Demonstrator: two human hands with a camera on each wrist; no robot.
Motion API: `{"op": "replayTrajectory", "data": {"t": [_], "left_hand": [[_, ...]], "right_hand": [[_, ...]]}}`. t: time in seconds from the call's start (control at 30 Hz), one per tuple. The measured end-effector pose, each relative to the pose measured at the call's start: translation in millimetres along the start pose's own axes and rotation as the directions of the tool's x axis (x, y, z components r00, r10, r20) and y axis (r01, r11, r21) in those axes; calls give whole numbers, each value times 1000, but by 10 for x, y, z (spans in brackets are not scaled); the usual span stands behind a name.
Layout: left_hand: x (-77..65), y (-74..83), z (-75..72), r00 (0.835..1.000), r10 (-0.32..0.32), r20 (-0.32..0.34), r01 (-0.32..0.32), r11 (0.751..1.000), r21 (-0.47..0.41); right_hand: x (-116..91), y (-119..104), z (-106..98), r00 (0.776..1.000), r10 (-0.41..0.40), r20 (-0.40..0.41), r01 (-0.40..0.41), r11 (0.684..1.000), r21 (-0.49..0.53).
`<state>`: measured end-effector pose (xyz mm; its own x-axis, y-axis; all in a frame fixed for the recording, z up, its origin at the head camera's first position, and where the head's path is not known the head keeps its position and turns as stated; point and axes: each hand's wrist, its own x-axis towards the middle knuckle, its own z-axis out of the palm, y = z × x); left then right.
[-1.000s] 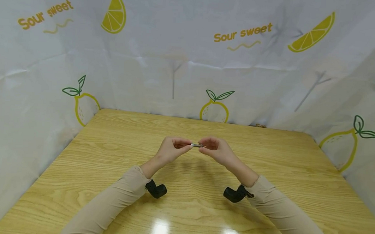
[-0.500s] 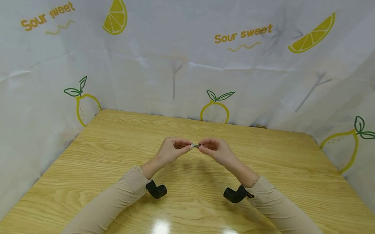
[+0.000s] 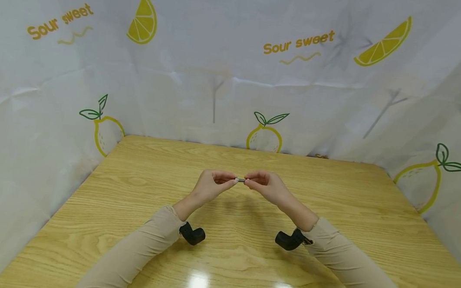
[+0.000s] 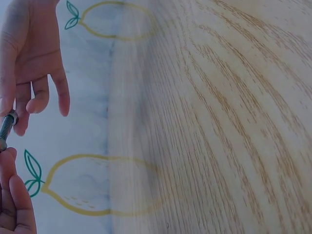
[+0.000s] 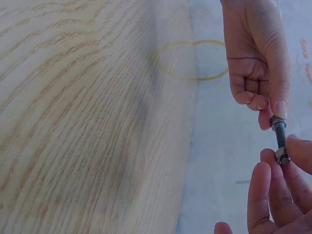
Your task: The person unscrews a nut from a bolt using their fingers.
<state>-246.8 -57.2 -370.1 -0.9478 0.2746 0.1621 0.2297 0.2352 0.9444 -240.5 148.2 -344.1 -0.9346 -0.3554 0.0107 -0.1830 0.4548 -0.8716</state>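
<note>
In the head view, a small metal bolt [image 3: 240, 180] lies level between the two hands, above the table. The left hand [image 3: 208, 186] pinches its head between thumb and fingertips. At the other end, the thumb and fingers of the right hand [image 3: 270, 188] are on a hex nut [image 5: 281, 155], which sits around the thread near the tip. The right wrist view shows the bolt's tip poking slightly out of the nut, with bare thread [image 5: 280, 136] between nut and head. The left wrist view catches the bolt [image 4: 6, 127] at its left edge, partly cut off.
A wood-grain table [image 3: 232, 257] lies under both arms. White cloth [image 3: 194, 94] printed with lemons hangs at the back and both sides. Black wrist mounts [image 3: 192, 234] stick out below the sleeves.
The right fingertips, slightly apart around the nut a second ago, have come together on it and cover it more in the head view. The left hand stays on the bolt's head. The head view shifts slightly.
</note>
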Motion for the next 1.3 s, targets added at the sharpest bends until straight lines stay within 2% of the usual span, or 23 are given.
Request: {"op": "replayTrajectory", "data": {"t": [0.13, 0.4, 0.67, 0.9, 0.97, 1.2, 1.3], "left_hand": [[-9, 12, -3, 1000, -1, 3, 1, 1000, 0], [-20, 33, -8, 1000, 17, 12, -17, 1000, 3], [-8, 16, -7, 1000, 24, 10, -24, 1000, 5], [1, 17, 0, 1000, 8, 4, -8, 1000, 14], [-12, 45, -3, 1000, 6, 6, -6, 1000, 24], [-174, 336, -26, 999, 36, 16, -36, 999, 34], [-193, 367, -26, 999, 42, 9, -42, 998, 35]], "right_hand": [[-10, -10, -4, 1000, -13, -4, 13, 1000, 22], [-13, 4, -19, 999, -26, 47, 26, 1000, -6], [-11, -3, -16, 999, -21, 29, 20, 999, 34], [-9, -10, -33, 996, -11, 86, 1, 993, 114], [-6, -8, -32, 997, -9, 81, -1, 993, 119], [-9, -8, -24, 999, -23, 24, 21, 998, 66], [-12, -10, -29, 999, -19, 46, 14, 996, 93]]}}
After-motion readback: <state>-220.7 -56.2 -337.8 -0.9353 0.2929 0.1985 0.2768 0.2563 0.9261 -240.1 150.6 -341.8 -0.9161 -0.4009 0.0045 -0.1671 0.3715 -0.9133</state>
